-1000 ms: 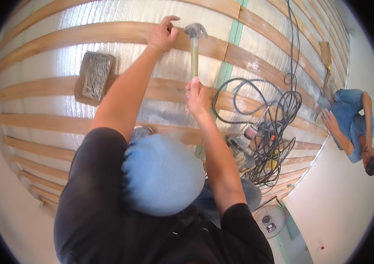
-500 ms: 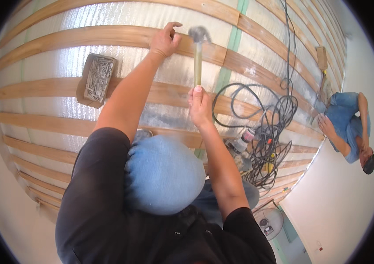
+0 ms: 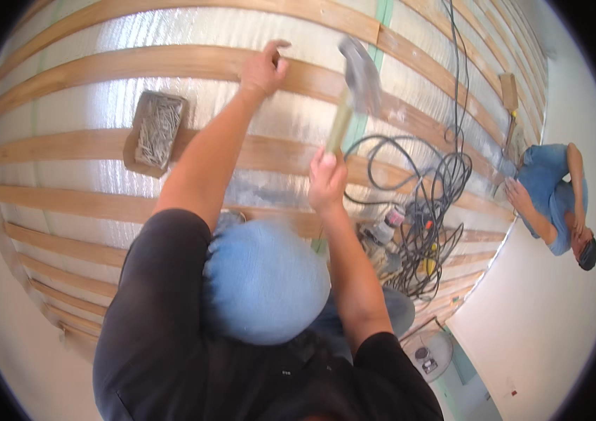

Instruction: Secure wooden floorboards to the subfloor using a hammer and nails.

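My right hand point(image 3: 327, 181) grips a claw hammer point(image 3: 338, 126) by its pale handle. The hammer is raised and tilted to the right, its metal head blurred by motion. My left hand point(image 3: 263, 71) rests at a wooden batten point(image 3: 192, 62), thumb and index finger apart with a gap between them. No nail can be made out at its fingertips; the palm side is hidden. Left of my left forearm, an open cardboard box point(image 3: 129, 149) of loose nails point(image 3: 159, 130) sits across another batten.
Parallel battens run over shiny foil sheeting point(image 3: 122, 88). Tangled black cables point(image 3: 445, 189) lie right of my right forearm, beside a power tool point(image 3: 385, 228). A co-worker in blue point(image 3: 550, 186) crouches at the far right. My blue-clad knee point(image 3: 266, 281) is below my hands.
The hammer head has swung to the right, and the handle has gone from upright to tilted. My right hand has shifted slightly right and nearer to me. My left hand stays almost in place.
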Available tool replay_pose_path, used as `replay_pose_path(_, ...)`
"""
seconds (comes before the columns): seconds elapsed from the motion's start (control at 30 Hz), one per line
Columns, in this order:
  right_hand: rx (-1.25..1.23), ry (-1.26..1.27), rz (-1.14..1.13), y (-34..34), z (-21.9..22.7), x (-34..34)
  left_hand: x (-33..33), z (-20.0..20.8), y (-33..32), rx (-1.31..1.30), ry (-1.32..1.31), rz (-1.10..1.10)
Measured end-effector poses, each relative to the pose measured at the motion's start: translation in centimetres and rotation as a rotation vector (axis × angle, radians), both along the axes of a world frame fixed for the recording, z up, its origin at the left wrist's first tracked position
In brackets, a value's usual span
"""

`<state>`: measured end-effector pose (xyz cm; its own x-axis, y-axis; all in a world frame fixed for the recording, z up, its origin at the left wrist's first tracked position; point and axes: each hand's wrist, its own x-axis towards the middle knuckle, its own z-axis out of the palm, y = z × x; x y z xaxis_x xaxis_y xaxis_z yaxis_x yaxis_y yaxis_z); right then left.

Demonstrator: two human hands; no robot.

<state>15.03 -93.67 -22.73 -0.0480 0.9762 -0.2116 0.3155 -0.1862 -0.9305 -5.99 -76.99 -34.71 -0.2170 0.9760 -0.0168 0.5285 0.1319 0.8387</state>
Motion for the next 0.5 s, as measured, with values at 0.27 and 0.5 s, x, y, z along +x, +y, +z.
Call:
replay_pose_path(0.27,-0.053,-0.62,0.082,0.8,-9.2,6.1,2.6,0.6,1.3,0.134,-0.043,-0.073)
replay_pose_path(0.5,-0.582,-0.18,-0.066,3.4,-1.7,9.2,-3.3,1.1,-1.1,0.15,-0.28,-0.106)
